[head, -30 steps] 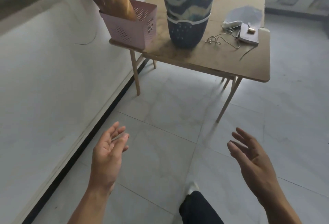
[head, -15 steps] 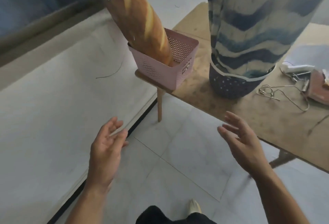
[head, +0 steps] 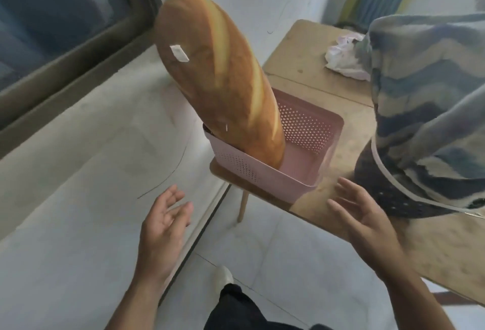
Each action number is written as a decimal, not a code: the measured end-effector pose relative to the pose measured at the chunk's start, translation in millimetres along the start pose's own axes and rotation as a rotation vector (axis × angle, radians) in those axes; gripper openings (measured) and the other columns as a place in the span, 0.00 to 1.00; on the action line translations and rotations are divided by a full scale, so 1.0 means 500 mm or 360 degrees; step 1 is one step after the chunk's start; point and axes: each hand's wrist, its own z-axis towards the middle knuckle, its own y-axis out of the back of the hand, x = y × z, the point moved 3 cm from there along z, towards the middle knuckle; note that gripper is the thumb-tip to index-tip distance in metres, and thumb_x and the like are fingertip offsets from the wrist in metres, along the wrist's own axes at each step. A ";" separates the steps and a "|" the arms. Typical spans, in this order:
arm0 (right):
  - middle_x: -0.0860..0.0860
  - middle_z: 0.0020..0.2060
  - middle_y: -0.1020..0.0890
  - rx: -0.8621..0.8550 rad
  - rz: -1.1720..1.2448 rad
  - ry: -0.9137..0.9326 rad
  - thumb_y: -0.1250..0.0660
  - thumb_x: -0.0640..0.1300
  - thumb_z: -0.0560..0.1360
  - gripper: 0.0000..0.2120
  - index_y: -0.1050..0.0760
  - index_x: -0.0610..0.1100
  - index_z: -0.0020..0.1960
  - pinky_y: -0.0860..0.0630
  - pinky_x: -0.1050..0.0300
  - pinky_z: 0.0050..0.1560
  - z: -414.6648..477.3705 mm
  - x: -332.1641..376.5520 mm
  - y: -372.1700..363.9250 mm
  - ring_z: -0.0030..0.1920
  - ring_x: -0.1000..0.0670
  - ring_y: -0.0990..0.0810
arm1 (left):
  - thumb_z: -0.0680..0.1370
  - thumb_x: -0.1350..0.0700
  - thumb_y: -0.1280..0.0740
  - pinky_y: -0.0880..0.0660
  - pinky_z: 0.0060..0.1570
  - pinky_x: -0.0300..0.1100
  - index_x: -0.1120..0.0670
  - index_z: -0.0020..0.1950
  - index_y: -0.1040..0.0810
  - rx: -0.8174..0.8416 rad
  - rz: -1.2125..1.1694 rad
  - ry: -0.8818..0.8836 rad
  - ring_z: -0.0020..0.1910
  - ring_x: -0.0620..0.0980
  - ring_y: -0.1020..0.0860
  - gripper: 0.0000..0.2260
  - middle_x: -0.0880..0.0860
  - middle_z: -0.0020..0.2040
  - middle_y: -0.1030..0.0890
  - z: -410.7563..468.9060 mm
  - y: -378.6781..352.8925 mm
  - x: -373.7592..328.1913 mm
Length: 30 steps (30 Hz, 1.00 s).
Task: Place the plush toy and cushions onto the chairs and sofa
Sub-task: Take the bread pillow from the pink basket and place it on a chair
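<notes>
My left hand [head: 162,227] is slack and empty, below-left of the basket [head: 249,169]. The loaf plush [head: 223,80] leans in the basket. My right hand [head: 359,219], fingers spread and equally empty, hovers at the basket's right. It sits on the table [head: 315,49] corner, so I reckon a careless pull could topple it.

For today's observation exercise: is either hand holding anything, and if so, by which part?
Nothing is held. The left hand and right hand are open and empty, short of the bread-shaped plush toy in the pink basket.

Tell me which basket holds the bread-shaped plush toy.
The pink basket holds the baguette plush toy; the dark blue basket beside it holds a wave-striped cushion.
</notes>
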 end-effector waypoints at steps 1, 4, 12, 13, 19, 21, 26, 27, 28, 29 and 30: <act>0.57 0.66 0.21 -0.0031 0.0029 0.0005 0.30 0.55 0.75 0.30 0.31 0.53 0.76 0.20 0.70 0.51 0.028 0.033 -0.010 0.59 0.64 0.21 | 0.81 0.59 0.32 0.22 0.63 0.51 0.48 0.72 0.28 0.0030 0.0026 -0.0037 0.55 0.33 0.20 0.20 0.44 0.64 0.20 0.059 0.011 -0.025; 0.56 0.66 0.22 -0.0116 0.0133 0.0039 0.29 0.56 0.73 0.34 0.33 0.53 0.77 0.19 0.56 0.61 0.122 0.118 -0.039 0.62 0.59 0.20 | 0.79 0.52 0.28 0.24 0.67 0.56 0.47 0.73 0.28 0.0118 0.0029 -0.0149 0.58 0.34 0.21 0.23 0.42 0.64 0.21 0.212 0.019 -0.098; 0.53 0.83 0.61 0.0264 -0.0309 0.0271 0.16 0.64 0.58 0.74 0.68 0.53 0.82 0.55 0.48 0.82 0.405 0.203 -0.224 0.83 0.51 0.62 | 0.64 0.42 0.18 0.32 0.74 0.56 0.40 0.78 0.43 0.0649 -0.0006 -0.0378 0.74 0.42 0.30 0.49 0.41 0.75 0.29 0.453 -0.130 -0.193; 0.50 0.82 0.66 0.0344 -0.0441 0.0276 0.16 0.67 0.55 0.79 0.72 0.51 0.81 0.58 0.43 0.82 0.432 0.201 -0.258 0.82 0.48 0.67 | 0.63 0.45 0.17 0.28 0.72 0.54 0.42 0.76 0.42 0.0638 -0.0064 -0.0335 0.70 0.42 0.26 0.49 0.42 0.72 0.25 0.461 -0.148 -0.193; 0.49 0.83 0.43 0.0130 -0.0266 0.0463 0.19 0.66 0.61 0.68 0.59 0.49 0.84 0.37 0.49 0.78 0.472 0.193 -0.275 0.81 0.47 0.41 | 0.64 0.45 0.16 0.25 0.68 0.56 0.52 0.69 0.25 0.0225 -0.0193 -0.0458 0.65 0.48 0.20 0.38 0.48 0.65 0.18 0.466 -0.195 -0.242; 0.49 0.79 0.31 0.0056 -0.0211 0.0506 0.21 0.64 0.65 0.60 0.52 0.52 0.84 0.28 0.52 0.70 0.465 0.199 -0.236 0.74 0.48 0.28 | 0.65 0.49 0.17 0.24 0.66 0.55 0.51 0.65 0.22 0.0174 -0.0157 -0.0560 0.62 0.47 0.18 0.31 0.46 0.61 0.16 0.453 -0.216 -0.275; 0.50 0.49 0.13 -0.0401 -0.0077 0.0585 0.20 0.53 0.70 0.34 0.26 0.46 0.72 0.29 0.62 0.42 0.450 0.248 -0.124 0.47 0.52 0.19 | 0.63 0.50 0.18 0.23 0.54 0.29 0.49 0.66 0.27 0.0281 -0.0079 -0.0863 0.54 0.29 0.20 0.35 0.37 0.59 0.19 0.404 -0.278 -0.401; 0.52 0.44 0.13 -0.0473 -0.0023 0.0571 0.19 0.52 0.70 0.28 0.22 0.45 0.65 0.29 0.62 0.39 0.445 0.260 -0.099 0.43 0.53 0.19 | 0.63 0.48 0.17 0.22 0.55 0.32 0.49 0.70 0.28 0.0367 -0.0119 -0.0859 0.57 0.31 0.20 0.38 0.39 0.61 0.19 0.399 -0.284 -0.426; 0.55 0.39 0.15 -0.0530 0.0053 0.0542 0.19 0.52 0.70 0.21 0.20 0.46 0.58 0.29 0.60 0.37 0.438 0.271 -0.075 0.39 0.55 0.20 | 0.65 0.44 0.18 0.21 0.58 0.38 0.48 0.73 0.30 0.0457 -0.0147 -0.0849 0.61 0.36 0.20 0.39 0.41 0.65 0.19 0.402 -0.288 -0.441; 0.57 0.36 0.17 -0.0585 0.0135 0.0505 0.19 0.53 0.69 0.18 0.20 0.48 0.53 0.27 0.57 0.37 0.430 0.282 -0.053 0.36 0.57 0.21 | 0.69 0.39 0.23 0.21 0.62 0.44 0.46 0.76 0.32 0.0532 -0.0138 -0.0861 0.66 0.40 0.22 0.38 0.43 0.70 0.22 0.405 -0.290 -0.457; 0.57 0.35 0.17 -0.0639 0.0211 0.0469 0.18 0.54 0.68 0.17 0.21 0.51 0.50 0.24 0.52 0.37 0.420 0.293 -0.033 0.36 0.58 0.20 | 0.71 0.33 0.29 0.24 0.66 0.48 0.43 0.77 0.33 0.0576 -0.0081 -0.0883 0.69 0.41 0.25 0.37 0.41 0.74 0.26 0.409 -0.292 -0.468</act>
